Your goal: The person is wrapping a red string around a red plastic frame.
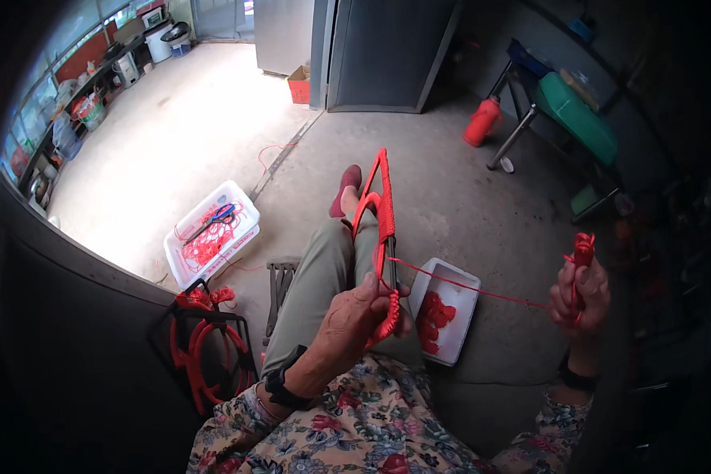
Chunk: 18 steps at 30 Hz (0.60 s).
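My left hand (341, 325) is closed on a narrow dark frame (385, 209), held over my lap and mostly wrapped in red cord. A dark bar stays bare just above my fingers. From the frame a taut red cord (482, 290) stretches to the right. Its other end meets my raised right hand (583, 299), which is closed round a bundle of red cord (583, 246). Below the taut cord, a white tray (468, 312) holds a red heap (436, 320). Parts of my left fingers are hidden behind the frame.
At left on the floor, a white tub (174, 265) holds tangled red cord and blue-handled scissors (223, 213). Near it stand black frames with red wrapping (207, 351). Further off are a red thermos flask (483, 121), a green-topped table (581, 118) and a red box (299, 85).
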{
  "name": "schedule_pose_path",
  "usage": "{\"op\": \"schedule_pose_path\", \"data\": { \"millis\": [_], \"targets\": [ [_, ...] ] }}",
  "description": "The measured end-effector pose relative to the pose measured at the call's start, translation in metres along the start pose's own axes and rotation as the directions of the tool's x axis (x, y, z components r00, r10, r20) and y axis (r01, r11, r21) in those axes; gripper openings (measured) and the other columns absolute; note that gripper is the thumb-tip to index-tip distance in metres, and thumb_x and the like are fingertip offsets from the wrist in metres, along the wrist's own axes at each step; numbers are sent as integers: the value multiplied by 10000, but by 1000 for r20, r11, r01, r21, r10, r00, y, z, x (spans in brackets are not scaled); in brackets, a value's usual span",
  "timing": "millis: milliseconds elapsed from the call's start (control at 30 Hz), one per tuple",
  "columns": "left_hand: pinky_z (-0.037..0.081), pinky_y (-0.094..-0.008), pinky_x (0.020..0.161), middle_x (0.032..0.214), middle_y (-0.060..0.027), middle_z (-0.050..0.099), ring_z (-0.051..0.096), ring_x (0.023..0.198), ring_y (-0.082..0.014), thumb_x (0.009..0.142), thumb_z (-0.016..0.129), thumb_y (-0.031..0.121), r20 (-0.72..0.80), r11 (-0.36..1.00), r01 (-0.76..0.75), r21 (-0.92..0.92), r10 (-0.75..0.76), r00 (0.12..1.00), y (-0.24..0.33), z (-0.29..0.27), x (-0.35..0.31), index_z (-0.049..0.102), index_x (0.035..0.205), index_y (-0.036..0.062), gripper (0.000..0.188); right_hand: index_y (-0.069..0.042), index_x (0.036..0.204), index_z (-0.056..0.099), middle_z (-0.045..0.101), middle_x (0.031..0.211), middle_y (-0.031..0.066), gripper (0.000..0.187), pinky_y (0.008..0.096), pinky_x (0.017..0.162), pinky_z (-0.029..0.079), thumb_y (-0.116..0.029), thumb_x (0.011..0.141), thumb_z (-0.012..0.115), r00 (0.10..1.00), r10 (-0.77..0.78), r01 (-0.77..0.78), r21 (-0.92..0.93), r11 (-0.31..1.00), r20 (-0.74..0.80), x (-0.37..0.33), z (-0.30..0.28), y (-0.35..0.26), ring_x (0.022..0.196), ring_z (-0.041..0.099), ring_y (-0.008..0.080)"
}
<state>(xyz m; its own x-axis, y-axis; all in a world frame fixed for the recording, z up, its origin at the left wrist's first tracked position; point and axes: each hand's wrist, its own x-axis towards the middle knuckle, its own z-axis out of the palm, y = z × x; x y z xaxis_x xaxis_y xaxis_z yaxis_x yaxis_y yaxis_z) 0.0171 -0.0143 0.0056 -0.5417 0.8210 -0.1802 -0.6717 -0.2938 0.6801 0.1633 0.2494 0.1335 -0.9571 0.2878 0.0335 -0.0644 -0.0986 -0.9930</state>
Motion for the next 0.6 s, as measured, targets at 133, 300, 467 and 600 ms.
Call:
{"op": "schedule_pose_path", "data": {
  "millis": [133, 300, 467, 600],
  "targets": [
    [443, -242, 566, 684, -100, 580, 571, 615, -162, 979, 343, 527, 51, 990, 47, -130, -41, 998, 9, 2, 4, 500, 1192, 2, 588, -10, 943, 549, 606, 692, 70, 283, 287, 457, 447, -223, 826, 694, 964, -241, 189, -923, 336, 109, -16, 5, 7, 471, 544, 165],
    [390, -240, 453, 599, -95, 549, 511, 485, -160, 1002, 304, 467, -75, 998, 13, -55, -17, 997, 11, 8, 3, 515, 1199, 22, 531, -55, 761, 591, 579, 596, 41, 203, 345, 484, 429, -192, 788, 739, 996, 90, 1, -984, 178, 18, -58, -12, 10, 477, 552, 220],
    [374, -255, 419, 581, -87, 525, 484, 443, -169, 987, 417, 374, -122, 993, 31, -110, -44, 992, 4, 12, 8, 551, 1045, 37, 368, -73, 665, 551, 455, 507, 62, 246, 316, 407, 364, -109, 773, 769, 929, -332, 371, -421, 828, 165, -80, -5, -8, 417, 455, 187],
    [377, -283, 402, 558, -77, 507, 478, 425, -193, 915, 494, 259, -165, 966, 11, -259, -55, 985, -4, 4, 13, 527, 849, 69, 204, -1, 621, 511, 357, 396, 1, 265, 279, 299, 199, -13, 814, 691, 737, -361, 370, 107, 923, 571, -53, 42, -28, 283, 288, 102]
  ]
}}
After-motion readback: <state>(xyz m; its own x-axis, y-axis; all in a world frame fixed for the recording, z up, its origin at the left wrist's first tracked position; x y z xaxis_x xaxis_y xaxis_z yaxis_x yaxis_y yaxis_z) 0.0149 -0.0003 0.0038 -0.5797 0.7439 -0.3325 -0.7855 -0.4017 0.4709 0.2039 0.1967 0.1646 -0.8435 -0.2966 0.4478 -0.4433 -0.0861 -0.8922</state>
